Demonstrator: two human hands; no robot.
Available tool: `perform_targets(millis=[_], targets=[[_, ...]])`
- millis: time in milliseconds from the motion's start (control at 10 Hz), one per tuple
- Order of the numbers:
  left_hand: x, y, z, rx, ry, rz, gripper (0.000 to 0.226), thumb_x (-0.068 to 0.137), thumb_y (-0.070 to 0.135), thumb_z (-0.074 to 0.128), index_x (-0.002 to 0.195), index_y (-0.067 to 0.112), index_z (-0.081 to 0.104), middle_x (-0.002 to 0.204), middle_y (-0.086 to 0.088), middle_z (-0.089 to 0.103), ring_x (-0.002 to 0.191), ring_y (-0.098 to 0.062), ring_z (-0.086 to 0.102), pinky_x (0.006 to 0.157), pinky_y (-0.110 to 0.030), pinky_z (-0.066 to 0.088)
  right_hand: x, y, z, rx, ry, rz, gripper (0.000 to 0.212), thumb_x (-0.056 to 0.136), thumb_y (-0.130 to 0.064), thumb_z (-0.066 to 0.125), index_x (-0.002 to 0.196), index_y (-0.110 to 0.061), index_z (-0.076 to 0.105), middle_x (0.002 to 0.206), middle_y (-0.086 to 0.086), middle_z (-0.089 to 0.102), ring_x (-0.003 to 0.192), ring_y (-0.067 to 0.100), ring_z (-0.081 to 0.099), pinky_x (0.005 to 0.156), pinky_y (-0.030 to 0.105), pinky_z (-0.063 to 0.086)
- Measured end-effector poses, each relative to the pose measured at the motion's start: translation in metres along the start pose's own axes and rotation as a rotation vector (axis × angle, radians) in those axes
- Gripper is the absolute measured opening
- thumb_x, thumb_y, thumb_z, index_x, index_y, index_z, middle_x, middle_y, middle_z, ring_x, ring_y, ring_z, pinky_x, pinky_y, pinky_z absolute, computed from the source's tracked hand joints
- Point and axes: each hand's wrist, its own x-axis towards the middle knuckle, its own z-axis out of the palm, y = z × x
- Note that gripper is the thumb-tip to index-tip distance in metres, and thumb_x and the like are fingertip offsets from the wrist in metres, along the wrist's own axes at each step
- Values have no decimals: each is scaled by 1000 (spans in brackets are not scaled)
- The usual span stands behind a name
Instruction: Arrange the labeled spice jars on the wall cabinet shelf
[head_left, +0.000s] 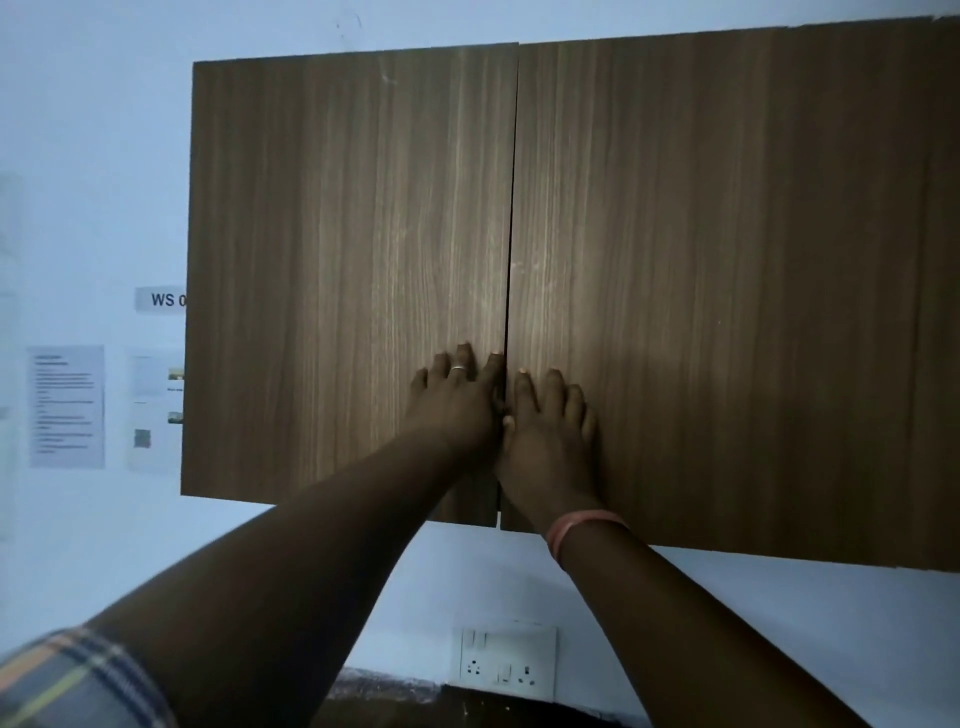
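— Pale wall (93, 156), with a wood cabinet (727, 260) hung on it, both doors closed. Where are the jars?

— None in sight. If they are on the shelf, the doors hide them; it cannot be told.

— And the hands?

— Both lie flat by the centre seam (511, 234), low down. The left hand (457, 400) rests on the left door (337, 260), fingers straight, holding nothing. The right hand (545, 431) lies likewise on the right door (727, 364), empty.

— Why there?

— No handles show, so pressing or prying at the seam is probably how the doors work.

— Anything else around?

— Papers (66, 405) and a label (161, 300) on the wall to the left, a socket plate (506, 662) below. The closed doors alone bar the shelf.
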Motion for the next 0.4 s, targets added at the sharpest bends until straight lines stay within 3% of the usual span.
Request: perform_targets(millis=[100, 200, 400], targets=[[-9, 2, -17, 54, 127, 91, 73, 103, 54, 28, 162, 28, -7, 170, -10, -15, 155, -33, -23, 126, -53, -10, -1, -3, -25, 72, 20, -29, 65, 104, -41, 36, 163, -28, 12, 172, 10, 7, 159, 37, 4, 128, 53, 7], [-14, 2, -36, 73, 256, 132, 68, 103, 56, 11, 161, 28, -11, 169, -7, -21, 153, -29, -28, 125, -52, -14, 5, -9, -58, 63, 63, -68, 66, 104, -40, 30, 164, -27, 5, 173, 8, -5, 160, 31, -8, 129, 51, -1], [-13, -6, -82, 16, 352, 127, 74, 97, 67, 3, 159, 32, -17, 168, -4, -26, 153, -28, -29, 125, -54, -13, 19, -29, -122, 3, 149, -107, 75, 103, -35, 36, 164, -22, -5, 171, 8, -17, 158, 29, -21, 129, 49, -4]])
